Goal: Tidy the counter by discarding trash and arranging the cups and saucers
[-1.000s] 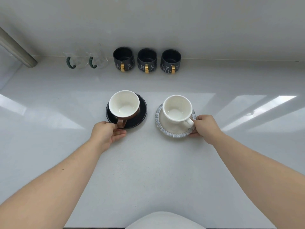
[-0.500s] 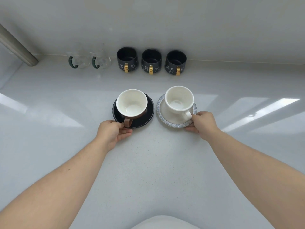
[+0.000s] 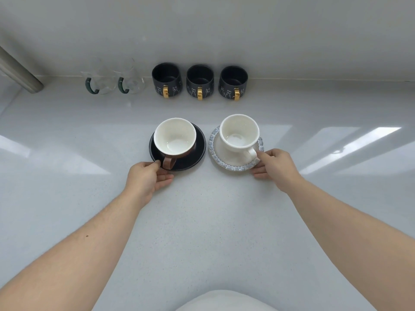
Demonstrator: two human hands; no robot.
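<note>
Left hand [image 3: 149, 179] pinches black saucer [image 3: 190, 158] rim, right hand [image 3: 275, 166] pinches pale saucer [image 3: 226, 161] rim, likely to slide both cups without tipping.

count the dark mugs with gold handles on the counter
3, in a row along the back wall: left mug, middle mug, right mug. None appears hidden.

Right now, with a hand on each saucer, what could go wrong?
1. The brown-handled cup sits off-centre on the black saucer; a jerky push by the left hand might slide or tip it.
2. The two saucers are nearly touching; the black one could clink against the blue-rimmed saucer, held by the right hand.
</note>
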